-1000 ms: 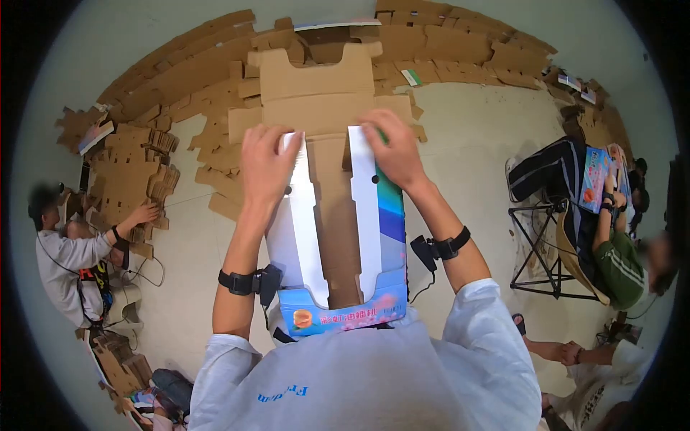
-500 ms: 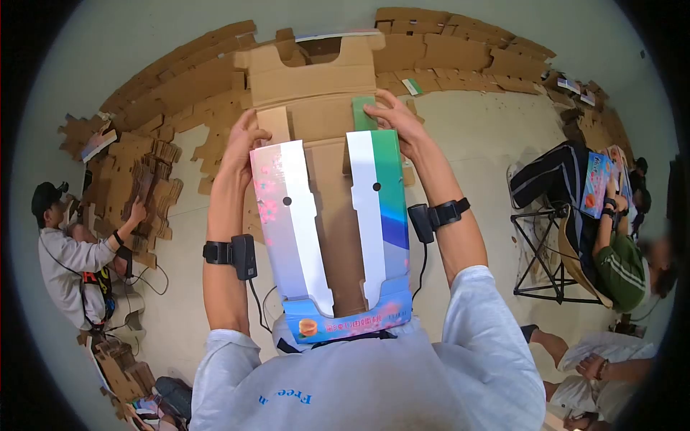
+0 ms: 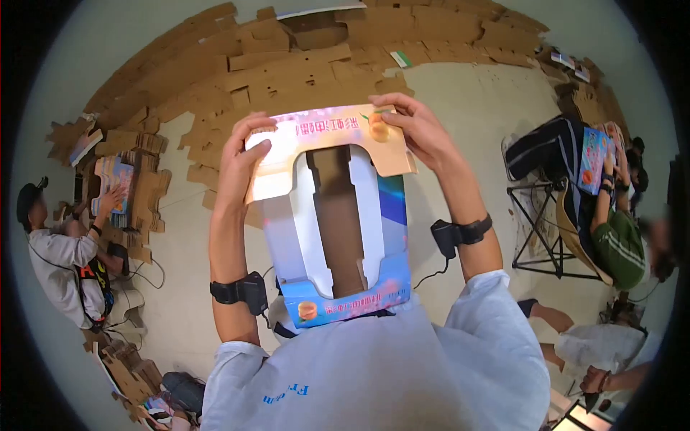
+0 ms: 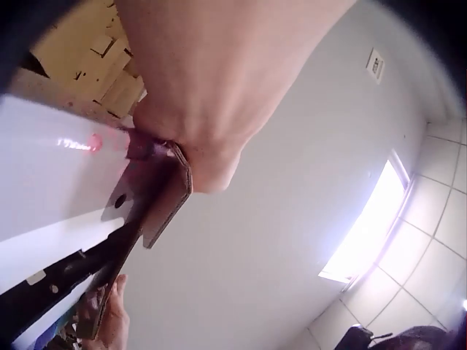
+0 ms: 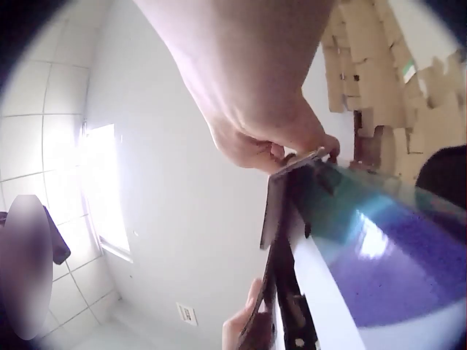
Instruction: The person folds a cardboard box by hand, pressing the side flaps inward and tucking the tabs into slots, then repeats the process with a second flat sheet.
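A printed cardboard box (image 3: 394, 215) stands before the person's torso, with a long opening between its white inner flaps (image 3: 368, 223). Its far end panel (image 3: 323, 123), printed with peaches and red characters, is folded over the top and has a wide cutout. The left hand (image 3: 236, 161) grips the panel's left corner, thumb on top and fingers around the far edge. At the right corner the right hand (image 3: 425, 136) holds the panel with its thumb over the print. Both wrist views show the box edge close under the hands, with many fingers hidden behind cardboard.
Flattened cardboard (image 3: 287, 79) covers the floor ahead. On the left a person (image 3: 61, 244) sits by a cardboard stack (image 3: 147, 190). Another person in green (image 3: 619, 244) holds a printed box at right, near a black folding stool (image 3: 535, 230).
The far panel, earlier stretched out away from the person with its brown side up, has been folded over onto the box top. Both hands moved with it and now hold its corners.
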`<state>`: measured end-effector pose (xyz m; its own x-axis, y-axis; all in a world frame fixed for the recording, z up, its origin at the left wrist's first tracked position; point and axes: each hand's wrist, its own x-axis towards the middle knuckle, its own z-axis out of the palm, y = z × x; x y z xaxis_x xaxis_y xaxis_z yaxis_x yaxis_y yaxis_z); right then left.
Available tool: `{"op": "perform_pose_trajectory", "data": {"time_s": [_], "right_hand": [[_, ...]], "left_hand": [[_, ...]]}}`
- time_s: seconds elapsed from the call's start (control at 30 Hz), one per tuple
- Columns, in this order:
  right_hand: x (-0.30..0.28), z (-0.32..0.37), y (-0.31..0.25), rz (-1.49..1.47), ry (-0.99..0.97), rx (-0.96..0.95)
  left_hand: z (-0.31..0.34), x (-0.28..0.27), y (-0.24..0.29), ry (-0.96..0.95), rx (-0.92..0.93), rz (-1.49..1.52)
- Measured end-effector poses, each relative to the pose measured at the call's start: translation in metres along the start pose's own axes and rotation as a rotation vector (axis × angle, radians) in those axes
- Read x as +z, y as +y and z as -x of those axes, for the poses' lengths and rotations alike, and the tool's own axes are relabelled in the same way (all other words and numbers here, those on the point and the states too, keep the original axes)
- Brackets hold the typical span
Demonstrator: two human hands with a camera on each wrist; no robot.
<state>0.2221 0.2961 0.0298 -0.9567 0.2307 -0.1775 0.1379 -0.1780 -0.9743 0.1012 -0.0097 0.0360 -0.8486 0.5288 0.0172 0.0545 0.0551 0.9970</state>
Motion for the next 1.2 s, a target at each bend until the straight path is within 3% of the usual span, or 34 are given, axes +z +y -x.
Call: {"op": "perform_pose_trajectory", "data": {"time_s": [0.2, 0.43, 0.53, 0.6, 0.67, 0.7, 0.8, 0.9, 0.97, 1.03, 1.1, 1.2], "right_hand": [[0.022, 0.0, 0.026, 0.093, 0.297, -0.213], [0.026, 0.003, 0.03, 0.025, 0.431, -0.288], [0.033, 0.009, 0.029, 0.051, 0.473, -0.29], [0.033, 0.006, 0.036, 0.119, 0.462, -0.306], [0.044, 0.008, 0.042, 0.523, 0.492, -0.337], [0.048, 0.01, 0.045, 0.725, 0.503, -0.347], [0.046, 0.011, 0.049, 0.84, 0.455, -0.304], [0.036, 0.018, 0.063, 0.683, 0.452, -0.355], [0.023, 0.049, 0.079, 0.302, 0.303, -0.212], [0.014, 0.101, 0.095, 0.079, 0.246, 0.237], [-0.002, 0.164, 0.154, 0.02, 0.232, 0.28], [-0.002, 0.252, 0.192, -0.013, 0.093, 0.29]], "left_hand": [[-0.005, 0.022, -0.006, 0.19, 0.005, 0.055], [-0.003, 0.029, -0.008, 0.36, 0.08, 0.046], [0.002, 0.032, 0.005, 0.379, -0.001, 0.03], [0.001, 0.029, -0.007, 0.338, 0.113, -0.189], [0.002, 0.031, -0.023, 0.322, 0.319, -0.52], [0.003, 0.031, -0.02, 0.286, 0.298, -0.49], [0.006, 0.028, -0.013, 0.234, 0.256, -0.585], [0.021, 0.017, -0.022, 0.271, 0.107, -0.229], [0.04, 0.016, -0.036, 0.275, 0.007, 0.016], [0.068, 0.016, -0.049, 0.275, -0.119, 0.241], [0.117, 0.014, -0.067, 0.247, -0.244, 0.294], [0.191, 0.012, -0.096, 0.118, -0.319, 0.007]]}}
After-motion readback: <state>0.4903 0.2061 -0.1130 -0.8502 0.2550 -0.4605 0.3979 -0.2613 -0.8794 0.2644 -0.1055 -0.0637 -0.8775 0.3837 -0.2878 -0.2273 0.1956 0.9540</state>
